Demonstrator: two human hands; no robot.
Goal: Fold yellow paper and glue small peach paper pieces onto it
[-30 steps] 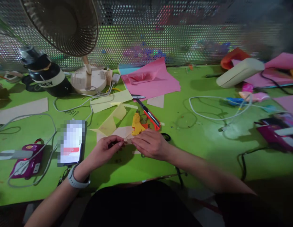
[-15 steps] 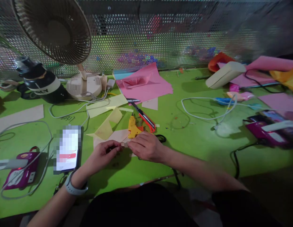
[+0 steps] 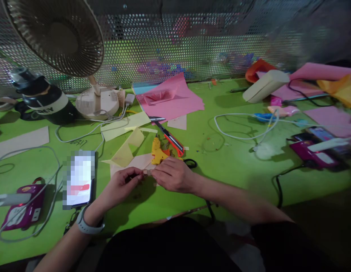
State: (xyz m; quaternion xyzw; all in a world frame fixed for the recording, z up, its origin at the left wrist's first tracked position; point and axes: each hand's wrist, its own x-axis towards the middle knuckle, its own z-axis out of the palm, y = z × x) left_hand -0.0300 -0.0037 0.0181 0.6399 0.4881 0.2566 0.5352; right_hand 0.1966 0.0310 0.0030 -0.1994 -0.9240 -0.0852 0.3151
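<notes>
My left hand [image 3: 125, 184] and my right hand [image 3: 175, 175] meet low over the green table, both closed. Between their fingertips shows a small pale piece of paper [image 3: 147, 172], pinched from either side. Right behind my right hand lies a yellow glue gun [image 3: 157, 152] with an orange trigger. A red and black utility knife [image 3: 171, 140] rests beyond it, near an open scissor blade [image 3: 157, 119]. Folded yellow paper [image 3: 126, 151] stands behind my left hand, over a flat pale pink sheet [image 3: 136, 163]. My right fingers partly hide the glue gun's handle.
A phone [image 3: 79, 181] lies left of my left wrist, beside a purple power socket [image 3: 24, 206] with cables. A fan [image 3: 96, 102] and a black bottle [image 3: 49, 100] stand at the back left. Pink paper [image 3: 189, 96] lies at the back; another purple socket [image 3: 314, 153] sits right.
The whole view has shifted slightly, so things on the table appear a little farther left. Both hands keep their pinch on the small paper piece, almost unmoved.
</notes>
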